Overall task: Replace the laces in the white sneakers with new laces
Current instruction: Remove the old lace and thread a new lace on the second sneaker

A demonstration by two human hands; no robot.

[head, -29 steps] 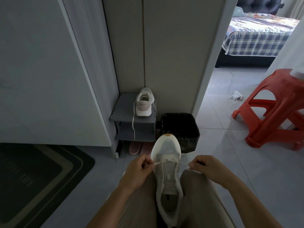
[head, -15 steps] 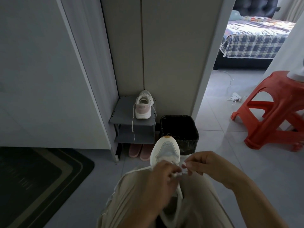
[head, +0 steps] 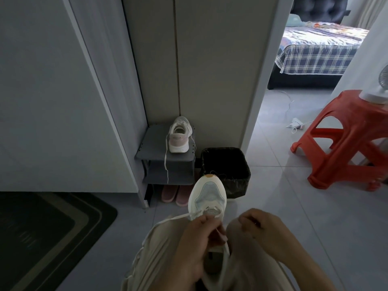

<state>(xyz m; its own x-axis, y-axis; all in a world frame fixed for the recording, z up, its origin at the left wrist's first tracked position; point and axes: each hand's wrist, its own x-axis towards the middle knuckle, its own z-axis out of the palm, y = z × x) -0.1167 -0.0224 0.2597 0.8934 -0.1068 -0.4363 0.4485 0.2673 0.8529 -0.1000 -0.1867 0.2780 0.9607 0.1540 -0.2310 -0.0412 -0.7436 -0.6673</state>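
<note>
The white sneaker (head: 207, 194) lies toe-forward in the person's lap, between the knees of beige trousers (head: 159, 248). The left hand (head: 197, 242) covers its throat, its grip pinching the white lace (head: 174, 218), which trails left over the knee. The right hand (head: 258, 229) is curled just right of the shoe; whether its grip holds a lace end cannot be told. A second ago the hands were spread to either side of the shoe; both have since closed in. On the floor to the left lies a dark doormat (head: 42, 227), its markings too dim to read. Ahead are pink slippers (head: 175, 193) under a grey shoe rack (head: 151, 143) bearing the second sneaker (head: 179, 136), beside a black bin (head: 226, 164). A red stool (head: 344, 139) stands right, a bed (head: 315, 49) beyond.
</note>
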